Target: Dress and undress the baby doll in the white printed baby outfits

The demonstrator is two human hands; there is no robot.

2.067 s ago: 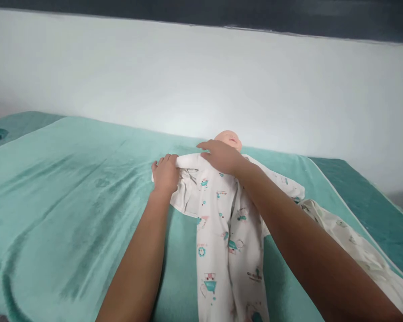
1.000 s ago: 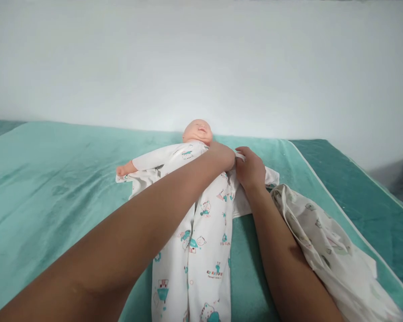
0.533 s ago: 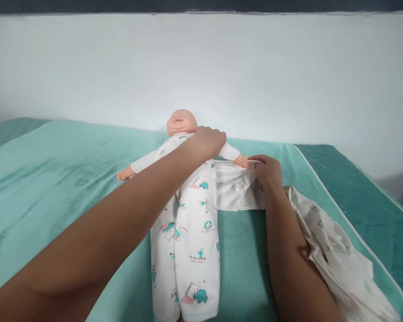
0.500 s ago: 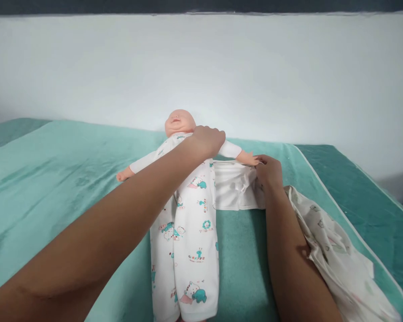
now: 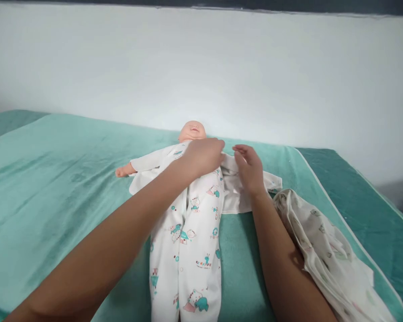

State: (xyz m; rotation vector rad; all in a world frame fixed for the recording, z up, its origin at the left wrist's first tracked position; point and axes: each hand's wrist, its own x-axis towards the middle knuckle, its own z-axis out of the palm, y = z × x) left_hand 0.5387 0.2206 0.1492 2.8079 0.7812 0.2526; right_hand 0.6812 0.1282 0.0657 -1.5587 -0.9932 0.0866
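A baby doll (image 5: 193, 130) lies on its back in a white printed romper (image 5: 201, 232), head toward the wall. Its left-side arm (image 5: 126, 170) sticks out of a white sleeve. Under the torso a white shirt (image 5: 237, 201) is spread, with a sleeve (image 5: 272, 181) reaching out past my right wrist. My left hand (image 5: 206, 154) is curled closed at the doll's right-side shoulder; its fingertips are hidden. Just beside it, above the shirt, my right hand (image 5: 250, 167) is open, thumb and fingers apart. The doll's hand on that side is out of sight.
A crumpled cream printed cloth (image 5: 329, 250) lies by my right forearm. Light green fabric (image 5: 70, 147) covers the surface, with darker green (image 5: 349, 188) at the right. Behind the doll's head rises a white wall (image 5: 201, 67).
My right hand has let go at the doll's hand and moved left toward my left hand. The doll's head has shifted right in view. Its right-side hand no longer shows; a sleeve end does.
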